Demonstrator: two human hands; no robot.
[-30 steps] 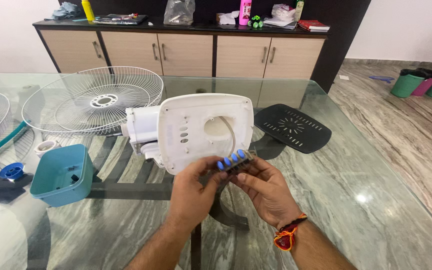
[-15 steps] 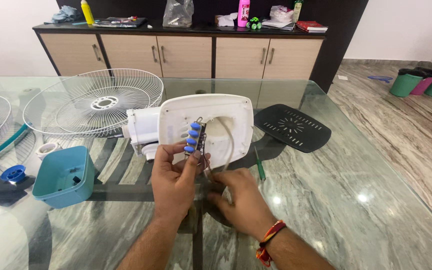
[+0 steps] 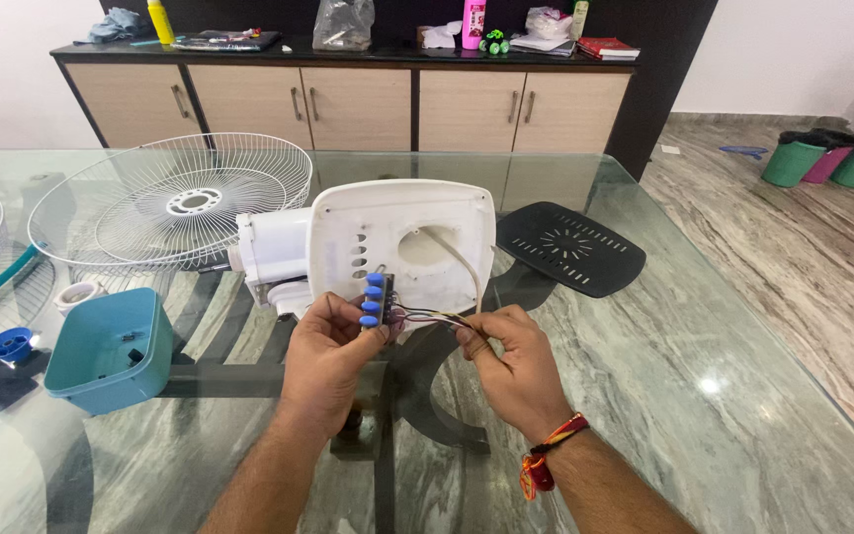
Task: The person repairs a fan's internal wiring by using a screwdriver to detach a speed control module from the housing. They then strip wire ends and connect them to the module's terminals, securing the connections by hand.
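- The left hand (image 3: 323,356) pinches a small switch block (image 3: 378,300) with four blue push buttons, thumb and fingers pressed on its sides, and holds it upright.
- The right hand (image 3: 516,361) is closed around the bundle of thin wires (image 3: 437,318) which runs out of the block to its right side; the fingers pinch the wires, not the block.
- Just behind the grip stands the white fan housing (image 3: 402,242); its row of four slots (image 3: 359,262) is directly above the buttons, very near.
- I judge the step is fitting the switch block into the housing; it is not seated yet.
- The next move, I think, calls for aligning the buttons with the slots, keeping the wires loose and not trapped.
- Left of the grip lies a teal box (image 3: 111,351), and behind it a wire fan grille (image 3: 175,198), on the glass table (image 3: 724,396).
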